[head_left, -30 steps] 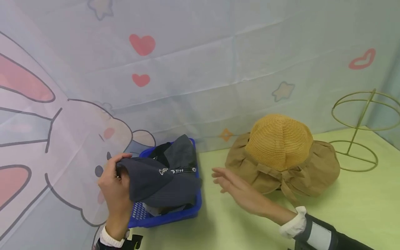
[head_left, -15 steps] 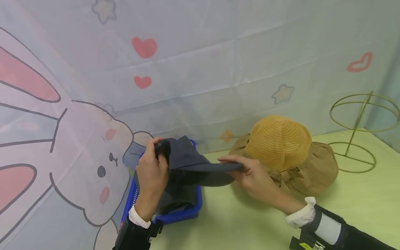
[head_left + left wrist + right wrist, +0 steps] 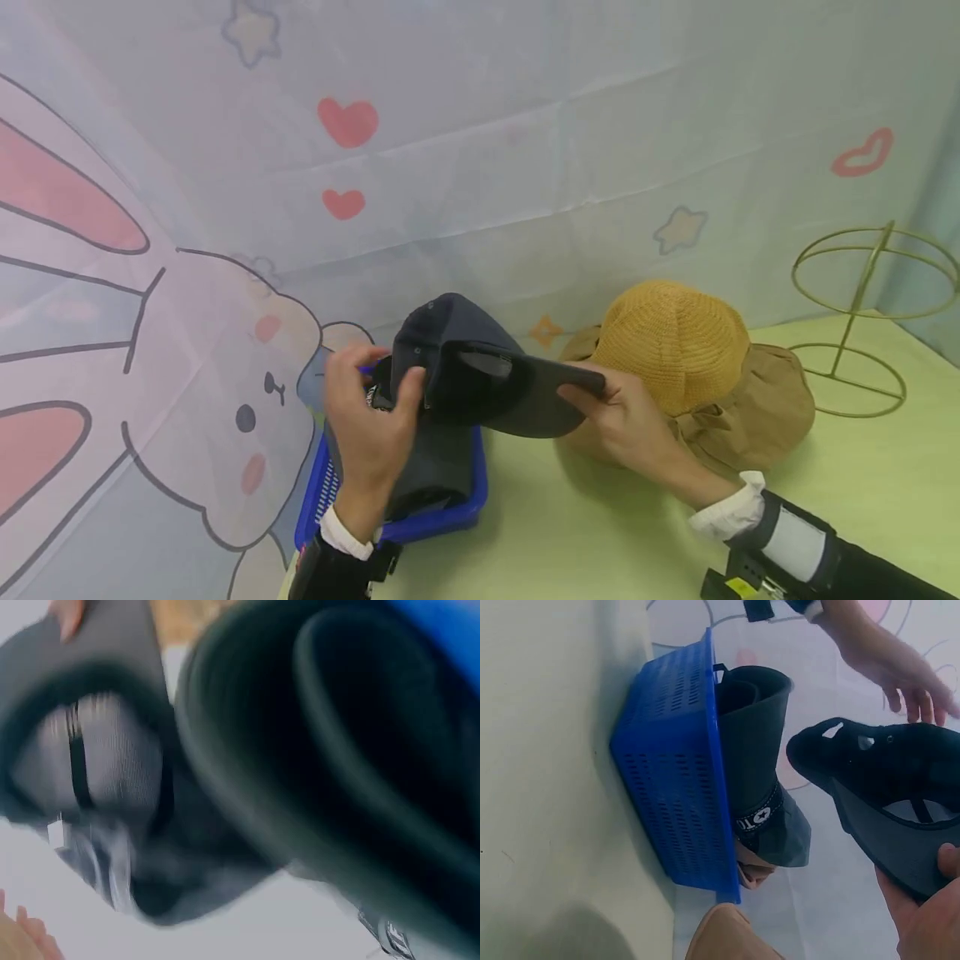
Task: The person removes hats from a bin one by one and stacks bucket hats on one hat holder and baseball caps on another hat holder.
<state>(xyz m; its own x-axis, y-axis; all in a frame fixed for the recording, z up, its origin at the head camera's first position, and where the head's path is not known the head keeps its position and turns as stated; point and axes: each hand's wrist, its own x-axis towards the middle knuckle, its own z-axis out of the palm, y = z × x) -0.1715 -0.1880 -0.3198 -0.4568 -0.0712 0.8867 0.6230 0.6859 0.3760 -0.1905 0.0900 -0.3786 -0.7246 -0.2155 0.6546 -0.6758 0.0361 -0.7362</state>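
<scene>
My right hand [image 3: 633, 421] pinches the brim of a dark navy baseball cap [image 3: 457, 329] between thumb and fingers. The cap is tilted, its hollow underside facing me, above a blue basket [image 3: 438, 523]. My left hand [image 3: 371, 425] is beside the back of the cap, its fingers spread loosely; in the right wrist view the left hand [image 3: 896, 664] stands apart from the cap [image 3: 900, 802]. Inside the basket lies a rolled dark grey-green hat [image 3: 754, 750] with a lettered band. In the left wrist view this hat [image 3: 247, 772] looms blurred, close to the lens.
Right of the basket sits a yellow knitted hat [image 3: 671, 346] on a tan wide-brimmed hat [image 3: 757, 412]. A gold wire stand [image 3: 847, 333] occupies the far right of the light green table [image 3: 570, 533]. Behind hangs a printed cloth [image 3: 480, 150].
My left hand lifted the cap from the basket and turned it rightwards. The right hand came to its brim and took hold, then the left hand let go of the back.
</scene>
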